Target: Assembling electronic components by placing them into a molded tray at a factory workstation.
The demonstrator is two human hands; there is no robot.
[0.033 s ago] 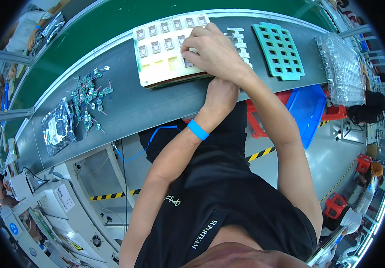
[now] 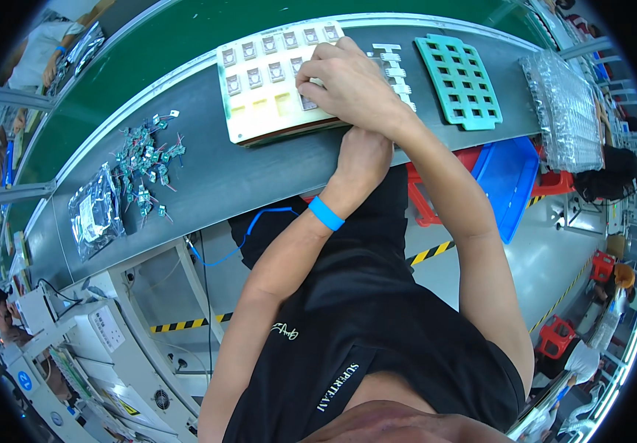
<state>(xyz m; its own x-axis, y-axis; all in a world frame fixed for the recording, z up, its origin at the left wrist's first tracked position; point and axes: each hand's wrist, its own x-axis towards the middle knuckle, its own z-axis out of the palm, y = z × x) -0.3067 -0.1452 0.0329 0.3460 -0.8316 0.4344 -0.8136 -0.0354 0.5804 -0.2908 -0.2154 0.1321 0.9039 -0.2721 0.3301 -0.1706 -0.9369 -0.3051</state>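
Observation:
A cream tray (image 2: 241,122) with rows of square pockets lies on the dark bench. Small clear-and-white square parts (image 2: 276,71) sit in several of its pockets; a few near-left pockets hold none. My right hand (image 2: 352,83) is over the tray's right half, fingers curled and thumb drawn in at a pocket. Whatever is under those fingertips is hidden. My left hand (image 2: 366,151), with a blue band (image 2: 326,213) on its wrist, is at the tray's near edge beneath my right wrist. Its fingers are out of sight.
Small green circuit boards with wires (image 2: 145,151) lie in a loose pile at left, beside a silvery bag (image 2: 95,210). White linked pieces (image 2: 392,66) and a green slotted tray (image 2: 460,83) lie right. Stacked clear plastic trays (image 2: 563,111) and a blue bin (image 2: 507,188) are farther right.

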